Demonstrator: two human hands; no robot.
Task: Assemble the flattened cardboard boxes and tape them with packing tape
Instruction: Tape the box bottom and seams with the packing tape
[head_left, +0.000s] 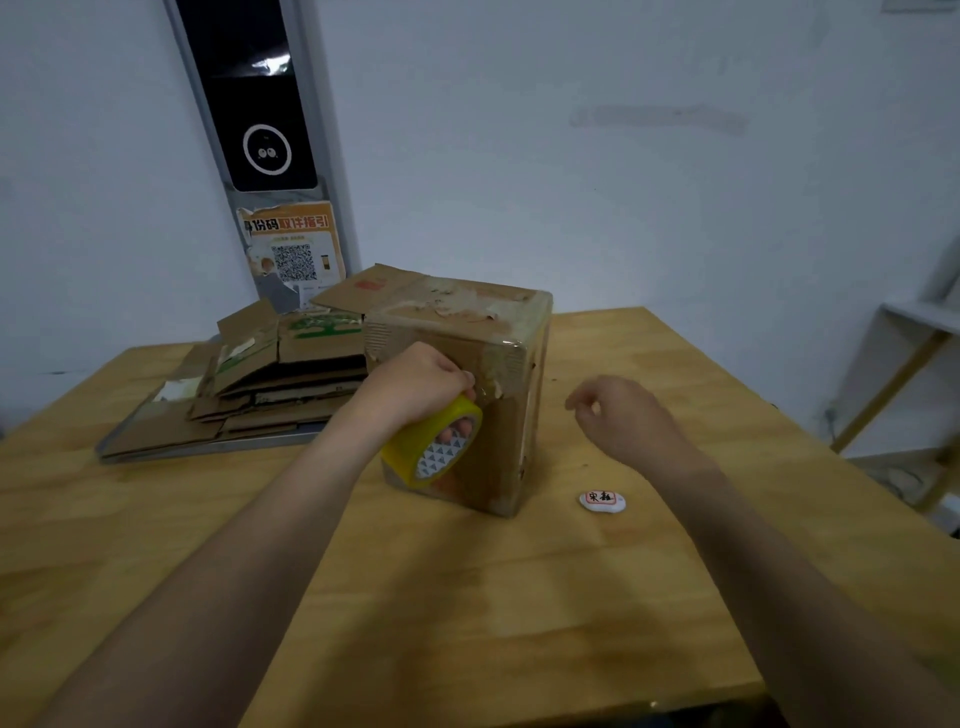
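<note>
An assembled brown cardboard box (498, 332) stands upright in the middle of the wooden table (467, 597), its near face shiny with clear tape. My left hand (415, 379) grips a yellow roll of packing tape (415, 447) with fingers through its core, held against the box's near face. My right hand (628, 421) hovers to the right of the box, fingers loosely curled, holding nothing. A pile of flattened cardboard boxes (260, 384) lies behind and to the left of the box.
A small white oval object with red and black print (602, 501) lies on the table right of the box. A dark panel with a QR-code poster (291, 249) leans on the wall behind. A shelf frame (904, 364) stands past the table's right edge.
</note>
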